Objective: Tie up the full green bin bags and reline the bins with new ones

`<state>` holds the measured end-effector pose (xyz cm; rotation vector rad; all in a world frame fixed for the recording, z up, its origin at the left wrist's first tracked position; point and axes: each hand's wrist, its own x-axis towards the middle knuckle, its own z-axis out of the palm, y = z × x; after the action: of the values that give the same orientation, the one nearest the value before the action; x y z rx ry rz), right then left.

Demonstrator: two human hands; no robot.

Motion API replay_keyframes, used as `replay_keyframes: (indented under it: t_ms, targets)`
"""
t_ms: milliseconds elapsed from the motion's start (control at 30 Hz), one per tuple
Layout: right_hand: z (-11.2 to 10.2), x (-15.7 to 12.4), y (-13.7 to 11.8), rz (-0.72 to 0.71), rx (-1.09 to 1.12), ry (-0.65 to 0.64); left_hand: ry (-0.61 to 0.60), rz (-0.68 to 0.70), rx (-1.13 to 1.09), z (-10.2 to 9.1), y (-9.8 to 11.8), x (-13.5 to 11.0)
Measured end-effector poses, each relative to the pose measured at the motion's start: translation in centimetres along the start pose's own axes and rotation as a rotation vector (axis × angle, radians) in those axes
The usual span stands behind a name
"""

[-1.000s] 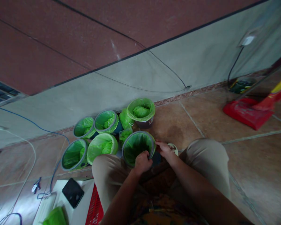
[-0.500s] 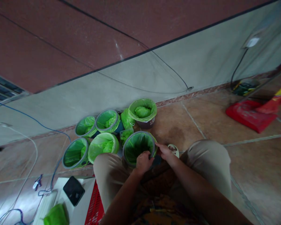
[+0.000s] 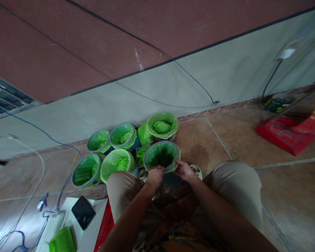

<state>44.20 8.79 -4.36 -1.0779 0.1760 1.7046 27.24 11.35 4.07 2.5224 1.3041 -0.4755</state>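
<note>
Between my knees is a trash can [image 3: 173, 178] with a grey rim and a green bag lining it. My left hand [image 3: 155, 176] is closed on the near side of its rim. On the right side of the rim, my right hand [image 3: 185, 170] grips the edge with its fingers curled against the bag; part of them is hidden. The can tilts slightly, its mouth turned toward the wall. Just behind it stands a dark trash can [image 3: 173, 137] whose green liner [image 3: 161, 117] folds over the top.
Several lined bins, among them a light green one [image 3: 105, 164], stand to the left. A white box [image 3: 68, 206] carries a black phone-like device [image 3: 83, 212] and a green bundle [image 3: 63, 240]. A red dustpan [image 3: 283, 134] lies at right. Cables run along the wall and floor.
The trash can in my hands has moved slightly away from me and to the right, and turned. My left hand has shifted from inside the rim to its near edge.
</note>
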Motion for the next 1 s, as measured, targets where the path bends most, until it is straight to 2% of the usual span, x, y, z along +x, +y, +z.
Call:
replay_keyframes:
  t_ms: [133, 267, 433, 633, 767, 933, 1000]
  targets:
    - [0.3, -0.7, -0.2, 0.012, -0.061, 0.021, -0.013, -0.050, -0.017, 0.6, -0.9, 0.1]
    - [0.0, -0.7, -0.6, -0.085, -0.044, 0.075, -0.012, -0.157, -0.041, 1.2, -0.5, -0.1]
    - [-0.1, -0.9, 0.2, -0.104, -0.115, 0.024, 0.003, -0.294, -0.102, 1.6, 0.0, -0.9]
    - [0.4, -1.4, 2.2, -0.071, -0.253, -0.084, 0.194, -0.184, -0.335, 1.7, 1.9, -0.4]
    - [0.2, -1.4, 2.2, -0.043, -0.348, -0.094, 0.151, -0.206, -0.357, 1.1, 3.1, 0.5]
    - [-0.4, -1.1, 1.1, -0.127, -0.262, -0.026, 0.152, -0.231, -0.369, 1.4, 3.4, 0.4]
    - [-0.4, -1.0, 0.8, -0.159, -0.248, -0.042, 0.157, -0.227, -0.371, 1.7, 3.4, 0.2]
